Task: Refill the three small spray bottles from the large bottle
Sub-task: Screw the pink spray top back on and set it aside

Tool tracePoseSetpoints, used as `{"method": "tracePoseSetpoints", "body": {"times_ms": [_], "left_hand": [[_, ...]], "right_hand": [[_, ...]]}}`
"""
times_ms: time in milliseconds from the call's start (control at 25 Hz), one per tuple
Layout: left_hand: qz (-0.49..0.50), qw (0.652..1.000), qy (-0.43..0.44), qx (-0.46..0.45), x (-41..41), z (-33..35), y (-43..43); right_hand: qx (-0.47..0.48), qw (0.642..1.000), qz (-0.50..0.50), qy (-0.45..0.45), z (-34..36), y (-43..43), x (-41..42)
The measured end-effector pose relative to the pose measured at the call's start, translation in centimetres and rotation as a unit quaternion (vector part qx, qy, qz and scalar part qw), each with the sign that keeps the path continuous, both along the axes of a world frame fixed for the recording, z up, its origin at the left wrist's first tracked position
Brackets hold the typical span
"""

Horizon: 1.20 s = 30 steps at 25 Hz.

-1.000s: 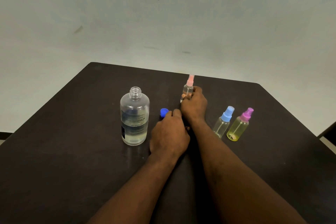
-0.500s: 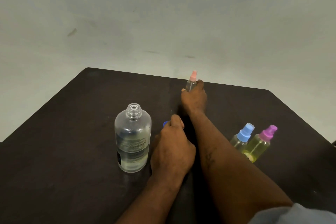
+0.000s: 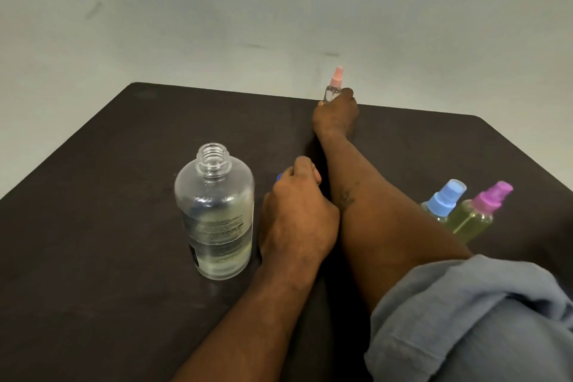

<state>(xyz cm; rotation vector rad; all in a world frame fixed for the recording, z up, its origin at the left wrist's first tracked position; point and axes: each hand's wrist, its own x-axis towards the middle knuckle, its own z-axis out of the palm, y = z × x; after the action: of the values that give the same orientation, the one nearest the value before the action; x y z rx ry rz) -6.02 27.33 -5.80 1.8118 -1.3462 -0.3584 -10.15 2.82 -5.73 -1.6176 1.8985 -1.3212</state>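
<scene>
Right hand (image 3: 336,116) grips the pink-capped spray bottle (image 3: 335,85) at the far bench (image 3: 124,164) edge; a careless release could tip it off. Left hand (image 3: 297,214) is curled beside the uncapped large bottle (image 3: 217,217), grasp unclear; a nudge would spill it. Blue-capped bottle (image 3: 446,198) and purple-capped bottle (image 3: 483,211) stand beside the right forearm.

Pink-capped bottle (image 3: 334,89) farther across table (image 3: 124,170)

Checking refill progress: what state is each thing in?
Large bottle: upright, uncapped, partly full.
Pink-topped spray bottle: upright, sprayer on, held by right hand.
Blue-topped spray bottle: sprayer on, not in hand.
Purple-topped spray bottle: sprayer on, yellowish liquid inside.
Blue cap: off, mostly hidden by left hand.
</scene>
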Motion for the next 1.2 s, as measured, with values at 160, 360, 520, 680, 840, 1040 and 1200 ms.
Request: {"method": "tracePoseSetpoints", "body": {"times_ms": [160, 360, 520, 680, 840, 1040, 1200], "left_hand": [[0.000, 1.000, 0.014, -0.003, 0.1, 0.0, -0.2], [-0.005, 0.999, 0.024, 0.023, 0.3, -0.2, -0.5], [-0.014, 0.999, 0.026, 0.018, 0.4, -0.2, -0.6], [-0.009, 1.000, 0.021, 0.006, 0.2, -0.1, -0.3], [0.016, 0.999, 0.009, -0.029, 0.2, -0.2, 0.2], [-0.024, 0.987, 0.086, -0.132, 0.5, 0.3, 1.4], [-0.076, 0.981, 0.041, -0.174, 0.1, 0.8, 3.3]], "right_hand": [[0.006, 1.000, -0.014, 0.000, -0.1, -1.5, 0.6], [0.022, 1.000, -0.004, 0.000, 0.2, -3.4, 0.8], [0.032, 0.999, -0.002, -0.003, 0.2, -4.1, 0.8], [0.019, 0.998, -0.009, -0.052, 0.3, -2.3, 0.4], [0.003, 1.000, -0.012, -0.018, 0.1, 1.9, 0.3], [-0.008, 1.000, 0.014, -0.020, 0.2, 10.4, -0.3], [0.039, 0.990, 0.045, -0.129, 0.0, 16.5, -2.7]]}}
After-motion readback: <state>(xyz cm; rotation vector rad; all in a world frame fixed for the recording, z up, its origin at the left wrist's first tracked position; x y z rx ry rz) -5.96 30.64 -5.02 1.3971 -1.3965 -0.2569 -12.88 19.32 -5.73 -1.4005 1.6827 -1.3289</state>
